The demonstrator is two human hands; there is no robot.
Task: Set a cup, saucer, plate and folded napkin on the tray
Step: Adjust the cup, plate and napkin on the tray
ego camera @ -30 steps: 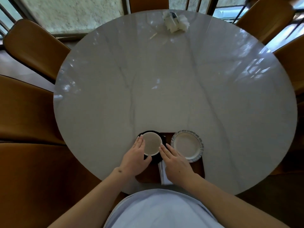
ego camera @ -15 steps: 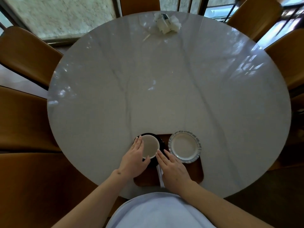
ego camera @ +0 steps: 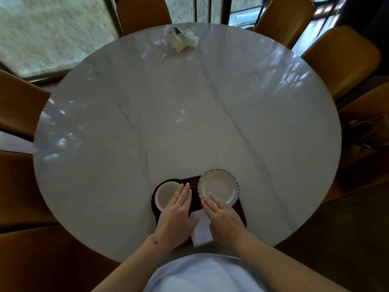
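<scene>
A brown tray (ego camera: 240, 212) lies at the near edge of the round marble table (ego camera: 179, 114). On its left end a cream cup (ego camera: 165, 194) stands on a black saucer (ego camera: 153, 205). A white plate with a scalloped grey rim (ego camera: 219, 186) sits on the tray's right end. Between my hands lies a folded white napkin (ego camera: 202, 231). My left hand (ego camera: 179, 211) rests flat, fingers straight, over the cup's right edge. My right hand (ego camera: 224, 218) is flat too, its fingertips touching the plate's near-left rim.
Crumpled white tissues with a small packet (ego camera: 181, 39) lie at the table's far edge, a thin stick beside them. Brown leather chairs (ego camera: 341, 60) ring the table. Windows stand behind.
My left hand has slid from the cup's left side over to its right edge. My right hand left the cup and moved right to the plate's rim. The view shifted.
</scene>
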